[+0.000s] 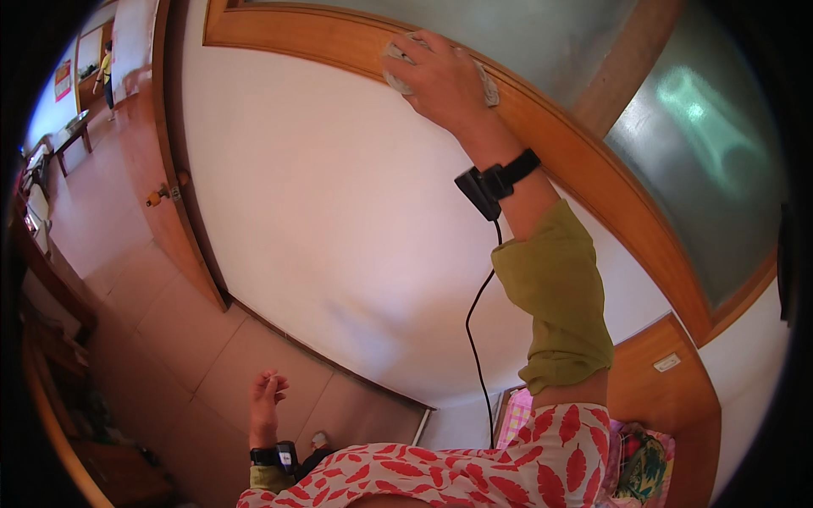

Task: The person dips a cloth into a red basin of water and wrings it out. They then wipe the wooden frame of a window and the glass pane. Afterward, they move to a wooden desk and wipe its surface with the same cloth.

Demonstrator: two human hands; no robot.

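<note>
My right hand (438,82) is raised and presses a pale, crumpled cloth (399,79) against the wooden frame (546,120) of an interior window. Parts of the cloth stick out on both sides of my fingers and beside my wrist. Frosted glass panes (508,38) lie just above the frame. My left hand (268,390) hangs low at my side over the tiled floor (216,355). Its fingers are curled towards the thumb, and I see nothing held in it. Both forearms carry strapped black devices, and a cable (470,324) runs down from the right one.
A white wall (330,190) fills the space below the frame. To the left stands an open wooden door (181,209) with a knob (154,199). A wooden headboard (660,362) with bedding (641,463) is at lower right. Another person (107,76) stands far off beyond the doorway.
</note>
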